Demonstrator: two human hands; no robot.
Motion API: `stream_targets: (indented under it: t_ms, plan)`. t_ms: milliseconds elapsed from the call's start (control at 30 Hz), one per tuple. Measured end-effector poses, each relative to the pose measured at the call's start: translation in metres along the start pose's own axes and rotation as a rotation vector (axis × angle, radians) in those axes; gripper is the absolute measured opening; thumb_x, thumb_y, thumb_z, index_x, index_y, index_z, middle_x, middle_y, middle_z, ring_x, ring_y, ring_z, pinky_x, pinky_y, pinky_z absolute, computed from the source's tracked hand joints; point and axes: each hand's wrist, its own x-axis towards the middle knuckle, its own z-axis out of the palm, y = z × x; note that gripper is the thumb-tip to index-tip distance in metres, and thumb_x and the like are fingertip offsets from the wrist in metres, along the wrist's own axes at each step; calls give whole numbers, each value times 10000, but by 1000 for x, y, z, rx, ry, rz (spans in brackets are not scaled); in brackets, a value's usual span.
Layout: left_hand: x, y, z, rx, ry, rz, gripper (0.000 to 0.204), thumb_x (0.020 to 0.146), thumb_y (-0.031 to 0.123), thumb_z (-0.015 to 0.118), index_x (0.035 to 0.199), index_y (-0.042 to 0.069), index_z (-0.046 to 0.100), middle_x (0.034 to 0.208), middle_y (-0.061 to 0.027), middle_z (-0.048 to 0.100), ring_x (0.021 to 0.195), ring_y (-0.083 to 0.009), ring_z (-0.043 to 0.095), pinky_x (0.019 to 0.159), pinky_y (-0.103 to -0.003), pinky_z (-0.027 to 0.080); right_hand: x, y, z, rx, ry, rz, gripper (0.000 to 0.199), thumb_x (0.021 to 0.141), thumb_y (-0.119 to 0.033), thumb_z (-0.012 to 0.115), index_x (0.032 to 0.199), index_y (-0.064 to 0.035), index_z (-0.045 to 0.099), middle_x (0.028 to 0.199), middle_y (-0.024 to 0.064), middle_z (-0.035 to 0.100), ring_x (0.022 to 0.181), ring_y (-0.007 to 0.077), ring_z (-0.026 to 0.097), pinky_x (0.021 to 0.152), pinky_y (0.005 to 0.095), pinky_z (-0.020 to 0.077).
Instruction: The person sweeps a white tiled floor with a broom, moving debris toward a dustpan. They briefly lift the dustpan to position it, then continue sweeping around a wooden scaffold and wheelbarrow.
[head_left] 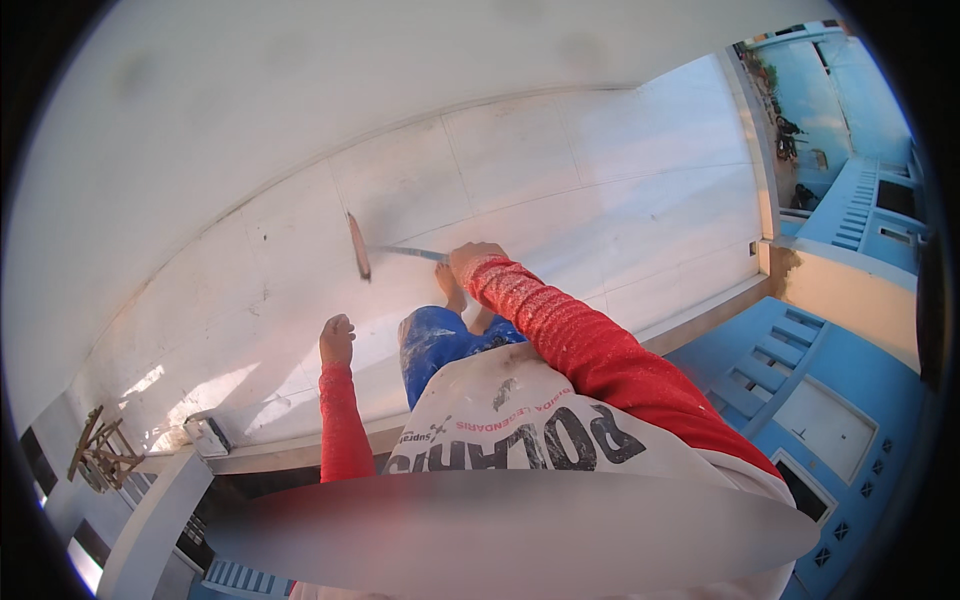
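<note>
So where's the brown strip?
In the head view, the brown strip is left of centre, by the far end of the blue-grey handle held in the right hand.

Matt cloth sleeves [610,360], smooth floor tiles [520,150]
Red fabric looks powdery; tiles faintly glossy; tool head [358,247] wood-like, matt.

The 1 view comes from the left of 2 fisheye cameras on the person's head, looking steeply down past the shirt [500,395], which is close to the lens, with the right hand [474,260] farther off near mid-frame. The tiled floor [520,145] lies beyond; its far edge bends along the white wall [300,75], its near edge slants up rightward behind the body. Past that edge, blue buildings [755,350] fill the right rim.
</note>
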Motion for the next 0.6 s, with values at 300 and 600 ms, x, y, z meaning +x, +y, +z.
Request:
stream_targets:
  t_ms: [300, 600]
  plan:
    - [66, -18, 56, 190, -193, -293, 361, 937, 336, 530, 1176, 68, 570, 871, -112, 669, 601, -174, 604, 467, -298, 444, -43, 261, 36, 465, 30, -33, 382, 922, -350, 555, 1152, -64, 661, 914, 145, 691, 777, 259, 655, 702, 382, 519]
    - [20, 47, 109, 201, -125, -500, 344, 890, 309, 541, 1102, 46, 604, 724, -92, 647, 517, -150, 574, 436, -304, 441, -40, 575, -6, 1506, 413, 710, 236, 978, -251, 503, 1171, -133, 574, 577, 12, 476, 365, 107, 394, 317, 295, 290]
